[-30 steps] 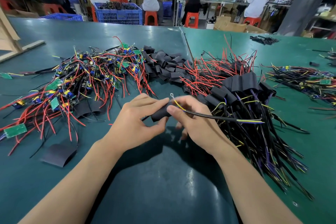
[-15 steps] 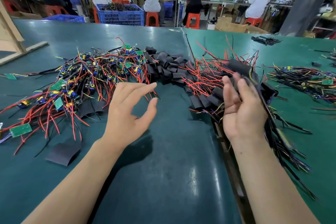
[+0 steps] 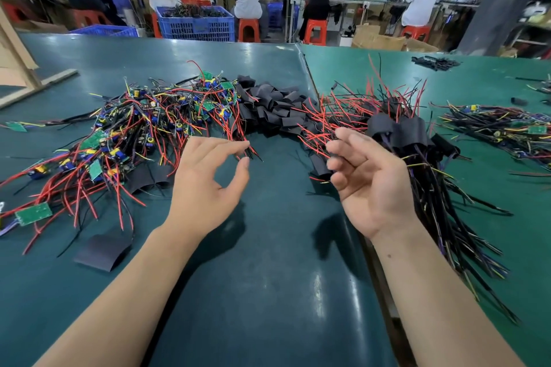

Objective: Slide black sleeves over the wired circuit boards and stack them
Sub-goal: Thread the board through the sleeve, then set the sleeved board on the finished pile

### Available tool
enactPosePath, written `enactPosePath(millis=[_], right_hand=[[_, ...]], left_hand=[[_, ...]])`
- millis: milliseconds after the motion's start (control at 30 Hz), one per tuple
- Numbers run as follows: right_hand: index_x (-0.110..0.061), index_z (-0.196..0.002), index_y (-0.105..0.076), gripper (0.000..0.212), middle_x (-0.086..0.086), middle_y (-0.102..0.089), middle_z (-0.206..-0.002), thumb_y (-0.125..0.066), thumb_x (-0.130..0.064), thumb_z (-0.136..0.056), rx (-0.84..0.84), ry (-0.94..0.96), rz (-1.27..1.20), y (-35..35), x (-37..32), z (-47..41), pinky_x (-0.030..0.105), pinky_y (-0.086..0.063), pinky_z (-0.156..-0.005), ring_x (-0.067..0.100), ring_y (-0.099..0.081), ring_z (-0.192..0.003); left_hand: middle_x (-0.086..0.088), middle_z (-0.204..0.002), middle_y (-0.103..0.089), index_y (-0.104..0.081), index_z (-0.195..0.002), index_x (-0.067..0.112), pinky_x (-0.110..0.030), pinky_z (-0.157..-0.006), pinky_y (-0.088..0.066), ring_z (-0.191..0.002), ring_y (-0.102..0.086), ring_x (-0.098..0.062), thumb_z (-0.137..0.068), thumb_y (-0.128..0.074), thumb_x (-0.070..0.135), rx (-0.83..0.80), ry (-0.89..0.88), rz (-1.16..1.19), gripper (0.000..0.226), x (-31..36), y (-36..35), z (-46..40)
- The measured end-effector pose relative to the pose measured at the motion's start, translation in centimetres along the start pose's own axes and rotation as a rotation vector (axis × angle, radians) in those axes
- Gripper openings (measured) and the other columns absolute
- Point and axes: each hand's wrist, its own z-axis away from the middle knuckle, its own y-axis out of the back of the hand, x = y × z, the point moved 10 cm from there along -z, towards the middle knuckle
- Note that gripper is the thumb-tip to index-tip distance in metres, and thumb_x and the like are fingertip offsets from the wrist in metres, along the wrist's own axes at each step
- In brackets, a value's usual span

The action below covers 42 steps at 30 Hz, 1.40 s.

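Both hands hang loose and hold nothing: left hand by the bare wired boards toward the tabletop's left edge, right hand beside the sleeved stack. Pinch one board's wires only, avoiding tangles.
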Motion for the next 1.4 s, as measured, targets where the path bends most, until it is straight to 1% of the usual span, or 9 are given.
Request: enactPosePath(millis=[200,333,433,500,633,767,867,1100,1400], right_hand=[[-0.010,-0.093,-0.068,0.020,0.005,-0.071,-0.073,-0.048,-0.009,-0.096,-0.032,-0.002,0.064,-0.2,0.4,0.0,0.017,-0.044,-0.042,0.015,-0.062,-0.052],[-0.012,-0.090,-0.072,0.020,0.007,-0.071,-0.076,-0.053,-0.009,-0.090,-0.121,-0.018,0.130,-0.9,0.8,0.0,0.020,-0.045,-0.043,0.017,-0.062,-0.055],[-0.012,-0.089,-0.074,0.019,0.009,-0.071,-0.078,-0.059,-0.015,-0.078,-0.225,-0.045,0.203,-2.2,1.7,0.4,0.021,-0.046,-0.042,0.018,-0.062,-0.055],[-0.010,-0.092,-0.073,0.018,0.011,-0.070,-0.079,-0.058,-0.011,-0.081,-0.279,-0.067,0.243,-2.8,2.5,0.6,0.021,-0.046,-0.042,0.018,-0.062,-0.056],[-0.010,-0.092,-0.073,0.026,0.011,-0.070,-0.080,-0.049,-0.001,-0.093,-0.335,-0.083,0.286,-3.3,3.3,0.9,0.021,-0.047,-0.042,0.018,-0.063,-0.055],[-0.010,-0.091,-0.073,0.026,0.012,-0.070,-0.080,-0.049,0.000,-0.093,-0.349,-0.095,0.304,-3.4,3.7,0.9,0.022,-0.047,-0.042,0.019,-0.062,-0.056],[-0.009,-0.092,-0.072,0.024,0.012,-0.070,-0.081,-0.050,0.000,-0.093,-0.340,-0.108,0.312,-3.3,3.9,0.8,0.023,-0.047,-0.042,0.019,-0.062,-0.055],[-0.009,-0.094,-0.072,0.023,0.012,-0.070,-0.082,-0.051,0.000,-0.093,-0.335,-0.109,0.338,-3.1,4.0,0.8,0.024,-0.047,-0.043,0.019,-0.063,-0.056],[-0.011,-0.093,-0.074,0.026,0.012,-0.070,-0.083,-0.050,0.001,-0.093,-0.358,-0.105,0.372,-3.0,4.3,0.8,0.025,-0.047,-0.043,0.020,-0.063,-0.059]], left_hand=[[-0.008,-0.103,-0.068,-0.074,-0.108,0.012,-0.042,-0.086,-0.041,-0.100,-0.053,-0.036,-0.086,-0.066,0.030,-0.079,0.264,-0.336,0.030,-4.4,-0.3,0.6],[-0.017,-0.132,-0.053,-0.059,-0.133,0.019,-0.050,-0.100,-0.032,-0.124,-0.040,-0.041,-0.085,-0.067,0.035,-0.172,0.563,-0.562,0.051,-9.0,0.8,2.0],[-0.021,-0.134,-0.052,-0.058,-0.133,0.020,-0.050,-0.103,-0.032,-0.126,-0.040,-0.042,-0.090,-0.059,0.042,-0.305,0.711,-0.671,0.048,-11.6,1.4,3.0],[-0.019,-0.123,-0.061,-0.065,-0.123,0.018,-0.048,-0.097,-0.036,-0.117,-0.048,-0.042,-0.094,-0.055,0.040,-0.383,0.698,-0.717,0.038,-12.0,1.1,3.2],[-0.021,-0.110,-0.066,-0.067,-0.119,0.012,-0.047,-0.090,-0.046,-0.105,-0.057,-0.043,-0.093,-0.059,0.017,-0.311,0.675,-0.600,0.028,-11.7,1.2,2.6],[-0.019,-0.119,-0.064,-0.061,-0.129,0.008,-0.046,-0.094,-0.044,-0.111,-0.056,-0.041,-0.089,-0.064,0.006,-0.134,0.667,-0.399,0.040,-11.0,2.0,1.9],[-0.017,-0.117,-0.063,-0.067,-0.120,0.009,-0.043,-0.092,-0.043,-0.107,-0.057,-0.040,-0.086,-0.066,0.007,-0.001,0.601,-0.349,0.034,-10.2,2.9,1.4],[-0.016,-0.126,-0.058,-0.069,-0.117,0.018,-0.049,-0.097,-0.033,-0.120,-0.042,-0.040,-0.093,-0.057,0.050,-0.328,0.698,-0.680,0.042,-12.6,0.6,3.0],[-0.016,-0.118,-0.060,-0.075,-0.104,0.013,-0.048,-0.096,-0.034,-0.115,-0.044,-0.040,-0.095,-0.055,0.027,-0.234,0.734,-0.685,0.026,-13.1,1.2,2.8]])
